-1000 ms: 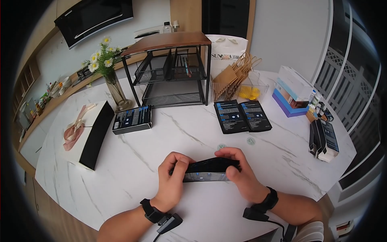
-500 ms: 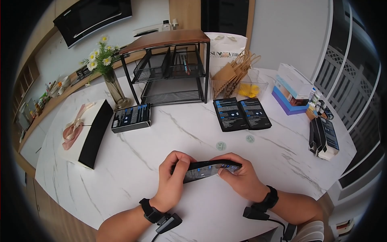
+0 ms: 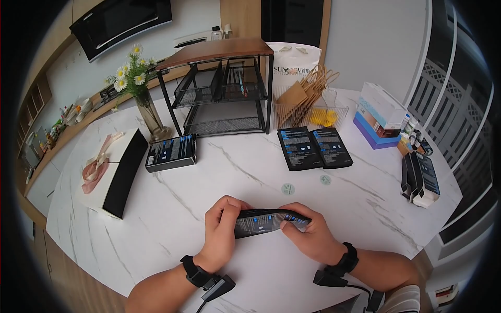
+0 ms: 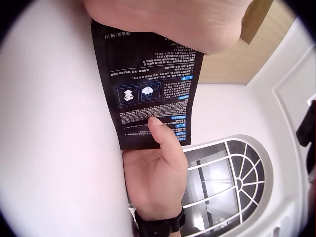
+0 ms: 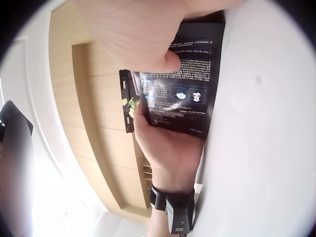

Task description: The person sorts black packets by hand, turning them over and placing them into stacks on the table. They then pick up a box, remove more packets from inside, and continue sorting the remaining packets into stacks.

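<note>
Near the front of the table, a black packet (image 3: pixel 259 223) with white and blue print is held between both hands, its printed face towards the person. The left hand (image 3: pixel 222 235) grips one end, thumb in front and fingers behind. The right hand (image 3: pixel 313 237) pinches the other end, thumb on the printed face. In the left wrist view the packet (image 4: pixel 148 89) shows two small pictures, and the right hand (image 4: pixel 158 173) holds its lower end. The left hand (image 5: pixel 170 153) is around the packet (image 5: pixel 197 74) in the right wrist view.
Two stacks of black packets (image 3: pixel 300 148) lie beyond the hands, with two round green stickers (image 3: pixel 288 189) nearer. Black boxes stand left (image 3: pixel 171 152) and right (image 3: pixel 428 177). A ribboned box (image 3: pixel 117 172), flower vase (image 3: pixel 150 115), mesh organizer (image 3: pixel 224 128) and stacked boxes (image 3: pixel 378 117) surround them.
The packet has tilted so that its printed face shows more fully than a second ago. The right thumb has shifted inward onto that face. Both hands keep their hold.
</note>
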{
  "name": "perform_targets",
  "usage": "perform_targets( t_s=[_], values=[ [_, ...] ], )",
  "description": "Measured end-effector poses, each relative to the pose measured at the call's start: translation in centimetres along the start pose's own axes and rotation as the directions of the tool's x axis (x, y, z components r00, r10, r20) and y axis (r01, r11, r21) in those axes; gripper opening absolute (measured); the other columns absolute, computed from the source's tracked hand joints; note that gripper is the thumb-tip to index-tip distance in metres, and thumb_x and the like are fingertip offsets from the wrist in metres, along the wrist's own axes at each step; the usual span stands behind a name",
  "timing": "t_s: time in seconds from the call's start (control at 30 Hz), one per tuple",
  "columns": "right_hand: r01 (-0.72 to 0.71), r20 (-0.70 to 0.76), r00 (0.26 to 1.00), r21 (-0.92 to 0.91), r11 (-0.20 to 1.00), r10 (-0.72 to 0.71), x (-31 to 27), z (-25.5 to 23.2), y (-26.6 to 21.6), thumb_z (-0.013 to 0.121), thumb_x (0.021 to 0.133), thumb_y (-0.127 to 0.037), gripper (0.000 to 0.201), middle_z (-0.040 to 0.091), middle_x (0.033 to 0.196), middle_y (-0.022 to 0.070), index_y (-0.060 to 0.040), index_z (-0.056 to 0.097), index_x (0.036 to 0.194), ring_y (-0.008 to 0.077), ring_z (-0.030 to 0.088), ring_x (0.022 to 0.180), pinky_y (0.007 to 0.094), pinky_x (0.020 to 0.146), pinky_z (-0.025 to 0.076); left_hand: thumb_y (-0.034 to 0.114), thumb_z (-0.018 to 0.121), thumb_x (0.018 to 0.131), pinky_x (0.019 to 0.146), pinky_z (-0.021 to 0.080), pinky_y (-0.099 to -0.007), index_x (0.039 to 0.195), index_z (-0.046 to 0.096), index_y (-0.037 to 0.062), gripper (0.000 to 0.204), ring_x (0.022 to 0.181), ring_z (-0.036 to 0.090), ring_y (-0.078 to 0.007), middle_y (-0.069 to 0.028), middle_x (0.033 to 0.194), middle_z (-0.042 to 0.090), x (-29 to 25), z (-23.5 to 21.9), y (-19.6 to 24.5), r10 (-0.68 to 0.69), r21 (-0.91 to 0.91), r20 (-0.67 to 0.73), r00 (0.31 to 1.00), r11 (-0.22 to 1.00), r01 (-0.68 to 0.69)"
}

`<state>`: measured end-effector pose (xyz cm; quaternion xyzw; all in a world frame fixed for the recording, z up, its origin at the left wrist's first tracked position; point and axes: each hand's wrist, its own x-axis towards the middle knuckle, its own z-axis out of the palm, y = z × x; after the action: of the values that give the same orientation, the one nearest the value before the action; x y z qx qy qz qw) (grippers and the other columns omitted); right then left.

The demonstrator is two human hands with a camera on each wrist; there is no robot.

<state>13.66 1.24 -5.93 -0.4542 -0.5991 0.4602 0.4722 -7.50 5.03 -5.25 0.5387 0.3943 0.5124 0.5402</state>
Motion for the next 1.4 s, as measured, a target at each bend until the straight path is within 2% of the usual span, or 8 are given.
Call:
perform_targets(
  t_s=[0.53,0.63,0.7,1.07,1.2,1.27,1.33,1.4],
  values=[
    [0.041,-0.006,0.999,-0.053,0.998,-0.041,-0.1,-0.4,0.4,0.063,0.098,-0.003,0.025,0.069,0.105,0.0030,0.0002,0.063,0.122,0.0067,0.059,0.096,0.0240,0.087,0.049,0.022,0.047,0.107,0.088,0.049,-0.0294,0.097,0.062,-0.0017,0.030,0.092,0.060,-0.0134,-0.0081,0.096,0.069,-0.6,0.5,0.5,0.063,-0.029,0.033,0.997,0.998,-0.062],
    [0.038,0.015,0.999,-0.110,0.993,-0.036,0.0,-0.3,0.8,0.063,0.098,-0.004,0.026,0.069,0.105,0.0040,0.0006,0.063,0.123,0.0079,0.060,0.097,0.0250,0.088,0.049,0.021,0.046,0.106,0.087,0.049,-0.0292,0.097,0.063,-0.0018,0.030,0.091,0.060,-0.0130,-0.0076,0.096,0.069,-0.1,-0.1,0.1,-0.021,0.001,0.034,0.999,1.000,0.021],
    [0.080,-0.029,0.996,-0.119,0.990,-0.084,0.1,0.0,1.2,0.063,0.094,-0.005,0.024,0.069,0.102,0.0140,0.0022,0.065,0.117,0.0246,0.065,0.095,0.0356,0.089,0.050,0.021,0.046,0.106,0.087,0.048,-0.0290,0.097,0.063,-0.0018,0.029,0.091,0.059,-0.0128,-0.0074,0.096,0.068,0.0,-0.2,0.1,-0.029,0.001,0.038,0.999,1.000,0.029],
    [0.001,-0.055,0.998,-0.074,0.997,-0.005,0.1,-0.1,0.1,0.062,0.096,-0.004,0.021,0.069,0.102,0.0137,0.0013,0.066,0.115,0.0233,0.064,0.096,0.0351,0.090,0.050,0.021,0.044,0.107,0.086,0.047,-0.0276,0.097,0.062,-0.0009,0.030,0.091,0.058,-0.0111,-0.0060,0.096,0.068,-0.1,-0.2,-0.4,-0.017,0.041,0.039,0.999,0.999,0.015],
    [0.199,-0.054,0.975,-0.199,0.960,-0.213,1.1,-1.8,-0.5,0.059,0.098,0.002,0.020,0.070,0.107,0.0091,0.0006,0.068,0.115,0.0141,0.063,0.096,0.0273,0.085,0.051,0.018,0.052,0.108,0.094,0.047,-0.0288,0.103,0.061,0.0017,0.019,0.102,0.058,-0.0115,-0.0067,0.112,0.068,0.3,-0.4,0.8,-0.003,0.012,0.272,0.962,1.000,0.000],
    [0.360,-0.032,0.920,-0.334,0.871,-0.392,1.3,-2.7,-2.0,0.062,0.086,0.009,0.028,0.069,0.104,0.0103,-0.0021,0.068,0.111,0.0274,0.064,0.100,0.0348,0.089,0.051,0.015,0.067,0.101,0.107,0.042,-0.0333,0.108,0.060,0.0050,0.014,0.123,0.054,-0.0157,-0.0096,0.137,0.059,1.0,-1.5,2.1,-0.115,-0.045,0.526,0.842,0.986,0.162],
    [0.522,0.105,0.840,-0.426,0.739,-0.533,1.8,-3.6,-3.4,0.072,0.073,0.003,0.037,0.068,0.112,0.0085,-0.0100,0.070,0.108,0.0323,0.061,0.112,0.0437,0.100,0.045,0.016,0.075,0.096,0.117,0.034,-0.0377,0.108,0.059,0.0063,0.023,0.137,0.046,-0.0196,-0.0137,0.150,0.047,1.3,-1.8,3.0,-0.076,-0.040,0.693,0.717,0.989,0.143],
    [0.634,0.195,0.741,-0.517,0.575,-0.642,1.4,-3.1,-5.3,0.074,0.069,0.000,0.041,0.063,0.126,0.0082,-0.0136,0.071,0.107,0.0339,0.054,0.125,0.0456,0.105,0.041,0.022,0.085,0.087,0.124,0.023,-0.0426,0.134,0.050,0.0054,0.061,0.149,0.032,-0.0255,-0.0177,0.160,0.032,1.1,-1.6,2.8,-0.061,-0.030,0.722,0.689,0.992,0.119]
  ],
)
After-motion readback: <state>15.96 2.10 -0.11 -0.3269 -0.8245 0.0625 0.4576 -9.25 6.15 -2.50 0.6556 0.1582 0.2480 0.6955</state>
